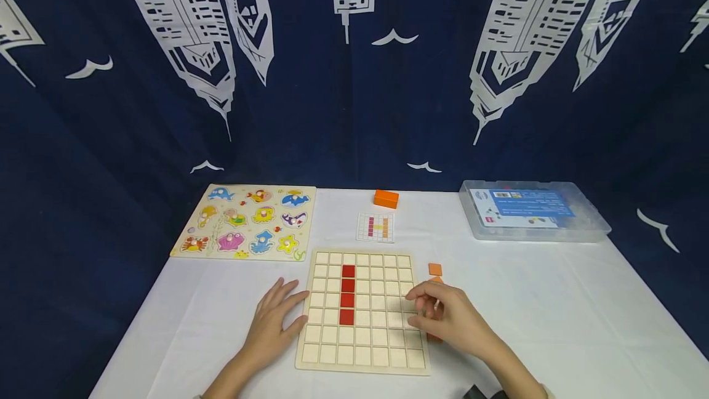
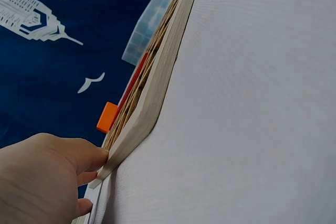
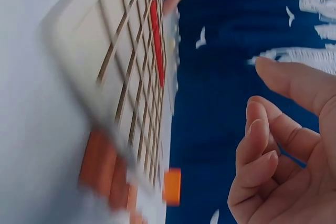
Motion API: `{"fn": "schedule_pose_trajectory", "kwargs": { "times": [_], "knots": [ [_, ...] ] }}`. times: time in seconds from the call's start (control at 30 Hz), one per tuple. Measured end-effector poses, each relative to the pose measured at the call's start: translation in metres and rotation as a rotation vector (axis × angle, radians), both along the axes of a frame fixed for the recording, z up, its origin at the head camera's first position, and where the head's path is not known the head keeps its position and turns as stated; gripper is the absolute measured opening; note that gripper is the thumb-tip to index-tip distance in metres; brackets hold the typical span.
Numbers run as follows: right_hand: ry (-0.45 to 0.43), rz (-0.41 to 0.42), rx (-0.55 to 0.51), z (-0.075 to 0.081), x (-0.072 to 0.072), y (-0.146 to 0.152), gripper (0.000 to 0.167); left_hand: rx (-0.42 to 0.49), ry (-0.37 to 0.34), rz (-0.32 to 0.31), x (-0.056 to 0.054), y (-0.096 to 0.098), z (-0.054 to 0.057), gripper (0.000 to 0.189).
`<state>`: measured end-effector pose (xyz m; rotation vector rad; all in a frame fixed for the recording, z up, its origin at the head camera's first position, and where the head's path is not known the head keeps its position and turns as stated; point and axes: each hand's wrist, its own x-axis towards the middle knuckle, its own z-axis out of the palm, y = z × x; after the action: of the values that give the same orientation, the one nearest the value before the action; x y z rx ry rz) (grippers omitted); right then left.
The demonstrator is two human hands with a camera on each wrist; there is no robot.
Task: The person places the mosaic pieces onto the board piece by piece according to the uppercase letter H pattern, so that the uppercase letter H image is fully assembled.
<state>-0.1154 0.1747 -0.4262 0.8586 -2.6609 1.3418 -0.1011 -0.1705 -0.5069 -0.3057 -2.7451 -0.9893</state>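
Observation:
A wooden grid board [image 1: 362, 356] lies flat on the table, with several red square tiles [image 1: 347, 285] in one column left of its middle. My left hand [image 1: 271, 319] rests at the board's left side, thumb and a fingertip touching the edge. Over the right edge hovers my right hand [image 1: 451, 316], its fingers loosely bent and nothing between thumb and forefinger. Along that edge lie orange tiles [image 1: 435, 270], partly hidden under this hand; they look blurred orange-brown in the right wrist view [image 3: 100, 163].
Behind the board are a small pattern card [image 1: 375, 227] and an orange block [image 1: 386, 199]. A sea-animal puzzle board [image 1: 244, 220] lies at the back left. At the back right stands a clear plastic case [image 1: 534, 211]. A dark blue curtain [image 1: 343, 103] hangs behind the table.

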Motion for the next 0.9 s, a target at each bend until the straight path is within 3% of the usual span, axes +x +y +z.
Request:
{"fn": "schedule_pose_trajectory", "kwargs": {
  "times": [0.23,0.57,0.9],
  "knots": [
    [0.091,-0.088,0.007,-0.005,0.016,0.05,0.034,0.007,0.001,-0.006,0.0,0.0,0.0,0.043],
    [-0.069,-0.206,0.025,-0.024,0.021,0.088,0.038,0.005,0.01,-0.008,0.001,0.0,0.0,0.043],
    [-0.135,-0.154,-0.011,-0.037,0.021,0.098,0.032,0.005,0.014,-0.013,0.001,0.0,-0.001,0.043]
  ]
}}
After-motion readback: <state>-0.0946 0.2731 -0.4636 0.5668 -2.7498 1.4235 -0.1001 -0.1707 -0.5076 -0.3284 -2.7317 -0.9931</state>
